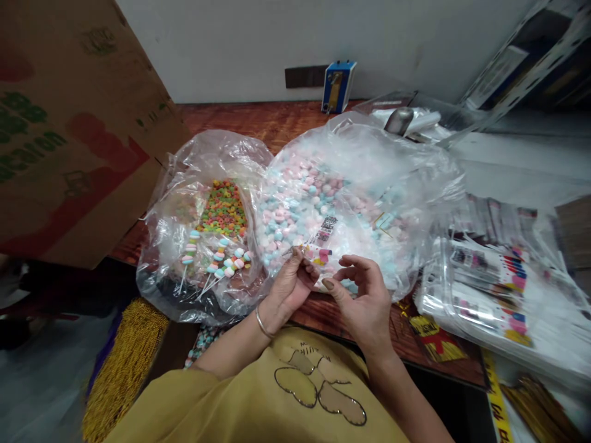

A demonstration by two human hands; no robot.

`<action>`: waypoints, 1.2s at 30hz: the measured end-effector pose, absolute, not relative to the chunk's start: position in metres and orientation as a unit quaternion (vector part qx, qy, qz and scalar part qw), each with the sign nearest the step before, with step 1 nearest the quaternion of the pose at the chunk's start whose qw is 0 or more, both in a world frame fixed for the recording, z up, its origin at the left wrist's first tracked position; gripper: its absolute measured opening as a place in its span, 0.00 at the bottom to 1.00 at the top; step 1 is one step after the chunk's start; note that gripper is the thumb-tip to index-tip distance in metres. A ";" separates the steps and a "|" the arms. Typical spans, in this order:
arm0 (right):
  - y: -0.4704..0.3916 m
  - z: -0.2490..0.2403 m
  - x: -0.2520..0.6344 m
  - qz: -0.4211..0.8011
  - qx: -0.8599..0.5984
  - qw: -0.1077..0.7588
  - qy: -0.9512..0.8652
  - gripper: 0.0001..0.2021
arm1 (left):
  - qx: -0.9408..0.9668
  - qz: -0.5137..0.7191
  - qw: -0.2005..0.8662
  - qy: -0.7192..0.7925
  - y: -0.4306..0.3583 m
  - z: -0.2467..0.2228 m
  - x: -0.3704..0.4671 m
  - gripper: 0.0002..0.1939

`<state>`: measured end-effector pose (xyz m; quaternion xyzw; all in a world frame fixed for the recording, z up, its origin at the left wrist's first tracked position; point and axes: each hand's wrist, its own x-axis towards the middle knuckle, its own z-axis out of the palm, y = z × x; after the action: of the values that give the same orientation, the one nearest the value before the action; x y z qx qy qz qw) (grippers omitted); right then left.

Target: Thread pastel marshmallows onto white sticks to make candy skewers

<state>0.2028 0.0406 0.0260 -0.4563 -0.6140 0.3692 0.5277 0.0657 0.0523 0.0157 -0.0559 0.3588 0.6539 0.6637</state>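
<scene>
My left hand [292, 284], with a bangle at the wrist, is closed in a pinch on the top of a clear printed packet [318, 253]. To its right my right hand [362, 295] has its thumb and fingers apart, with nothing visible between them. Beyond both hands lies a large clear bag of pink and blue candies [295, 197]. At the left, another clear bag holds small colourful ring candies [224, 206]. Candy skewers on white sticks [228, 261] rest on its front part.
A large cardboard box [78, 135] stands at the left. Stacked clear printed bags [489, 289] lie at the right. Gold twist ties [436, 338] sit at the table's front edge [323, 314]. A blue device [338, 87] stands by the wall. Gold tassels [127, 363] hang lower left.
</scene>
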 end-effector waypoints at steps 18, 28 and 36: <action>0.047 0.032 0.198 0.570 -0.386 0.538 -0.487 0.09 | 0.017 0.647 0.692 0.320 0.047 0.006 0.069 0.27; 0.055 0.035 0.209 0.623 -0.375 0.515 -0.454 0.11 | 0.070 0.655 0.662 0.357 0.050 0.006 0.067 0.27; 0.054 0.044 0.211 0.590 -0.408 0.496 -0.490 0.16 | 0.050 0.658 0.662 0.356 0.051 0.008 0.069 0.26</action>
<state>0.2112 0.0543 0.0438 -0.4075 -0.4899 0.5899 0.4960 0.0695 0.0510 0.0084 0.0496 0.3555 0.6579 0.6621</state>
